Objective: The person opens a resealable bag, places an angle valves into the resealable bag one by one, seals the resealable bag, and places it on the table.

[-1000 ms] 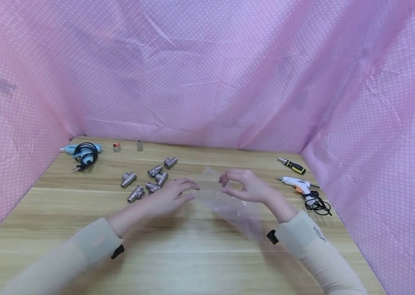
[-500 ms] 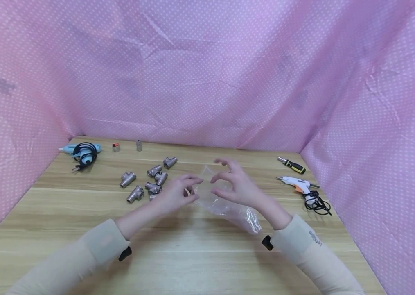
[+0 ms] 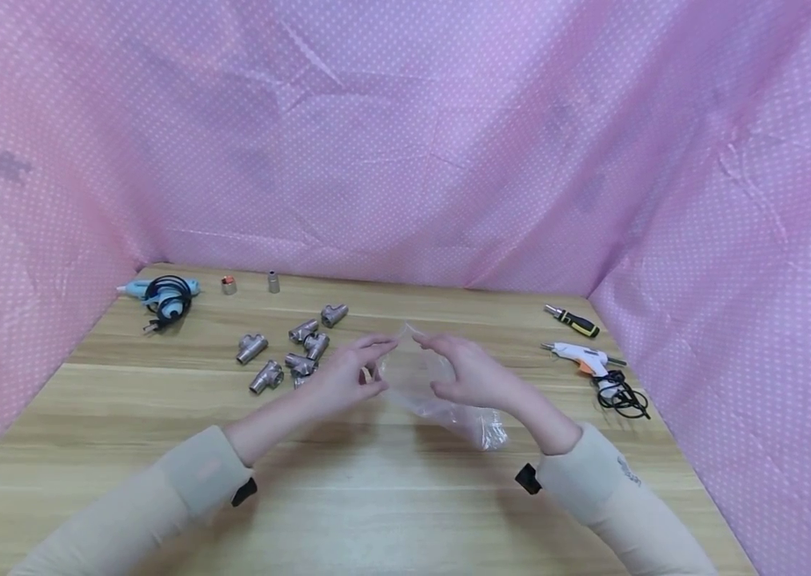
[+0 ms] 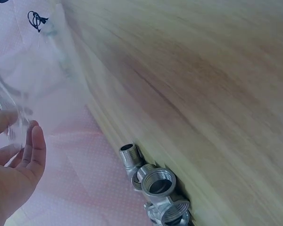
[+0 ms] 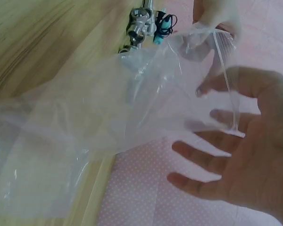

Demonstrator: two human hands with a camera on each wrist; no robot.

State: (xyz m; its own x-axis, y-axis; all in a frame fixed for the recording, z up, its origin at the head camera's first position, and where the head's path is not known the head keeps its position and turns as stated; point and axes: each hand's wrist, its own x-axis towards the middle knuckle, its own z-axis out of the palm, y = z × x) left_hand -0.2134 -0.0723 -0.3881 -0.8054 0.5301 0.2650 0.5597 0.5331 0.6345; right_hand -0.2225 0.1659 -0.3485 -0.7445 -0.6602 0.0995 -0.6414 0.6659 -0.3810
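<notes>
A clear plastic zip bag (image 3: 441,410) hangs between both hands, its mouth spread toward the far side. My left hand (image 3: 344,372) holds the bag's left edge near its mouth; just how the fingertips meet the film is hard to see. In the right wrist view, my right hand (image 5: 254,150) has its fingers apart, with the thumb and index at the zip strip (image 5: 228,80). Whether these fingertips lie inside or outside the film is unclear. Several metal tee pipe fittings (image 3: 266,377) lie left of my left hand, also seen as threaded fittings (image 4: 158,183) in the left wrist view.
At the back left lie a blue glue gun (image 3: 169,296) with a black cord, a small metal fitting with orange inside (image 3: 229,286) and a narrow metal fitting (image 3: 273,282). A screwdriver (image 3: 574,322) and a white glue gun (image 3: 589,364) lie right. Pink dotted cloth (image 3: 405,160) surrounds the table.
The left hand has moved slightly right to the bag's edge. My right hand's raised fingers have come down toward the bag's mouth. The bag's lower end has drawn in; the fittings stay put.
</notes>
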